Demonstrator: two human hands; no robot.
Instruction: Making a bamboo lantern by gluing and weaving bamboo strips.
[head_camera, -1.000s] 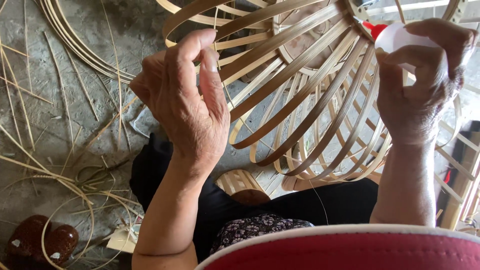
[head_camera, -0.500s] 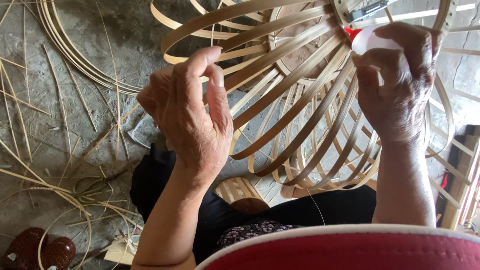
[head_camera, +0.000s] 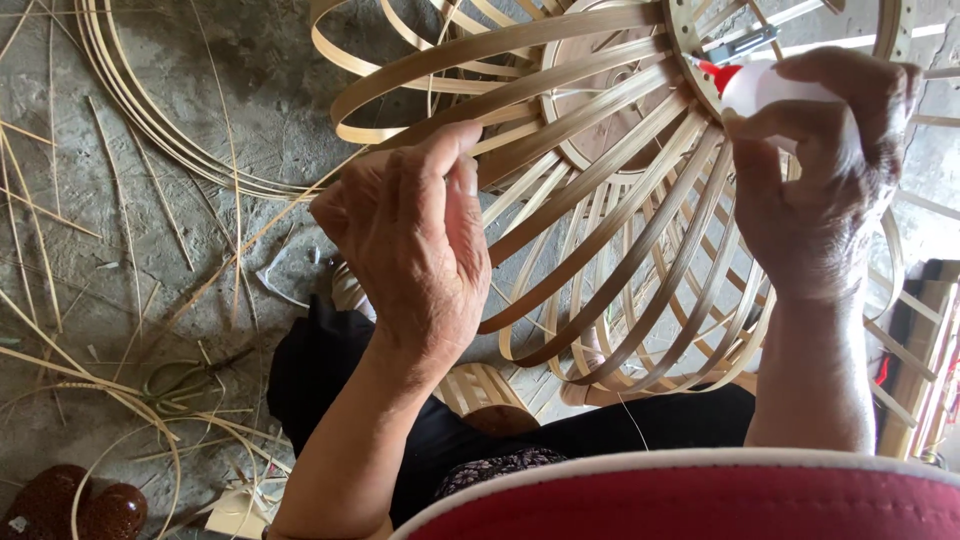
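The round openwork frame of curved pale bamboo strips (head_camera: 620, 230) is hanging in the air in front of the person, above the lap and the grey concrete floor (head_camera: 200, 120), carried only by the two hands. Its strips are running from a perforated bamboo ring (head_camera: 690, 45) at the top down to a lower ring near the knees. I judge the frame to be light and springy, but the thin strips are probably easy to bend or crack, so it is better to take hold at a ring or where several strips are meeting, not in the middle of one strip.

The left hand (head_camera: 415, 250) is reaching to the left side of the frame; its thumb and forefinger are pressed together around one strip, pinching it, while the other fingers are curling loosely behind. The right hand (head_camera: 815, 170) is closing its fingers around a small white squeeze bottle with a red nozzle (head_camera: 755, 85), and the nozzle is pointing at the top ring, almost touching it, just beside a small metal clip (head_camera: 740, 42).

On the floor at the left edge, loose coils of bamboo strip (head_camera: 150, 120) and thin scattered slivers (head_camera: 60, 370) are lying. A low bamboo stool (head_camera: 485, 390) is standing under the frame.
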